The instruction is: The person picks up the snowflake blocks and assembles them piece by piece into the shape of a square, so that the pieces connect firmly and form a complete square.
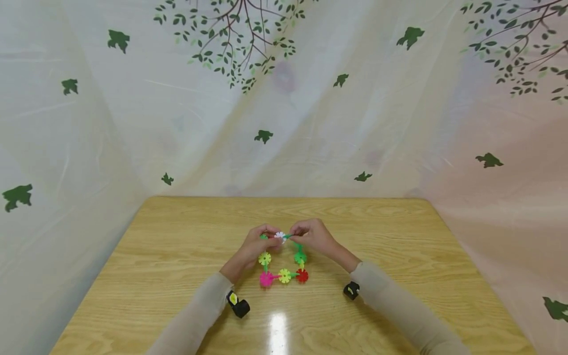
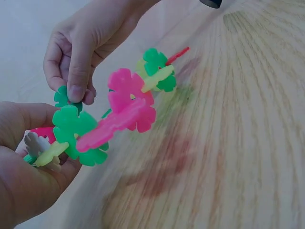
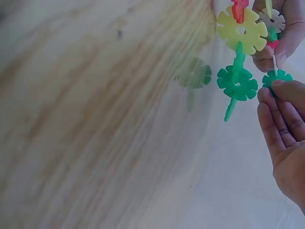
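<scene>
Notched plastic snowflake discs in white, green, yellow, pink and red are joined into a chain (image 1: pixel 284 276) that bends round in an angular loop. At its far left side, my left hand (image 1: pixel 254 245) grips the chain by the white disc (image 1: pixel 280 237). My right hand (image 1: pixel 316 235) pinches a green disc (image 3: pixel 276 76) between thumb and fingers, right beside the white disc. In the right wrist view, the chain's other end is a green disc on edge (image 3: pixel 229 109), apart from the pinched one. The left wrist view shows pink discs (image 2: pixel 126 105) hanging between hands and table.
The chain is over a wooden table (image 1: pixel 177 256) with a glossy, reflecting top. Behind the table hangs a pale curtain (image 1: pixel 310 123) printed with leaves. Black wrist cameras (image 1: pixel 239 308) sit on both sleeved forearms.
</scene>
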The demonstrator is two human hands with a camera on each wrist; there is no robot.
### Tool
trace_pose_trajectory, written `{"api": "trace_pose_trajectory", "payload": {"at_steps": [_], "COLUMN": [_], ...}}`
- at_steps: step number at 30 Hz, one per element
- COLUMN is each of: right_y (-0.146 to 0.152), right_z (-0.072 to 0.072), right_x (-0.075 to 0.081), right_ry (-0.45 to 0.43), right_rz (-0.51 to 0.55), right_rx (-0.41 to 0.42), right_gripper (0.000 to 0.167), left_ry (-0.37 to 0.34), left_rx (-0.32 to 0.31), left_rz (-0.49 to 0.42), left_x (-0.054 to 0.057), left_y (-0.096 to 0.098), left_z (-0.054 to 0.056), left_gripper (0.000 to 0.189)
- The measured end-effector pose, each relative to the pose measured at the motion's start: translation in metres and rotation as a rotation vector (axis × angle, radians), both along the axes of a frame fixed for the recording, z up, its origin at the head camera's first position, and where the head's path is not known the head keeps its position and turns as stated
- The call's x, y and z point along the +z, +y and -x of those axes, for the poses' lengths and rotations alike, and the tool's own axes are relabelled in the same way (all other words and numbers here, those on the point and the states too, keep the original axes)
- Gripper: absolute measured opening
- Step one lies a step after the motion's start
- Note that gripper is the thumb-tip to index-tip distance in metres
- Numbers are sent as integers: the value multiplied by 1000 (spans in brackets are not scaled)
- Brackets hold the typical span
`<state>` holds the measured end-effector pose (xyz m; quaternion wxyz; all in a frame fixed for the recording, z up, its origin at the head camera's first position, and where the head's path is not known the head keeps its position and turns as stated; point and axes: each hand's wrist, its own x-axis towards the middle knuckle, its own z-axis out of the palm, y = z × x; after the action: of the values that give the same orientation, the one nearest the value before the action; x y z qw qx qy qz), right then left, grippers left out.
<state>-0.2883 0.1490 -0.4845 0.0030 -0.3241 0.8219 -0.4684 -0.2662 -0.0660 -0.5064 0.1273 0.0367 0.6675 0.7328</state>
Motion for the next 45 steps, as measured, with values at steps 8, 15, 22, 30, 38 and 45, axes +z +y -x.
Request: {"api": "trace_pose_trajectory", "payload": {"at_steps": [8,15,22,30,38,45], "right_y": [6,23,23,15,12,12], "right_z": [9,13,8,2,-2,-5], "right_x": [10,12,2,-3,-1,-2], "right_ry": [-77,-235,-558,-580,-558,-524], "right_rz": [-144,-231,-117,84,137,172], "right_rx": [65,-20,-164,-194,-209,-193], "right_gripper": [20,30,29,25,24,27], "left_ry": [-17,-36,-72,-84,-80,-81], "left_rx": [9,34,26,38,70,82], "left_rz": [-4,10,30,55,73,65], "left_x": [-4,-7,-4,-2,-2,-1], "left_y": [2,0,0,-2,-7,-8], "left_z": [2,4,4,5,5,6], "left_gripper": [30,31,28,32,31,30]}}
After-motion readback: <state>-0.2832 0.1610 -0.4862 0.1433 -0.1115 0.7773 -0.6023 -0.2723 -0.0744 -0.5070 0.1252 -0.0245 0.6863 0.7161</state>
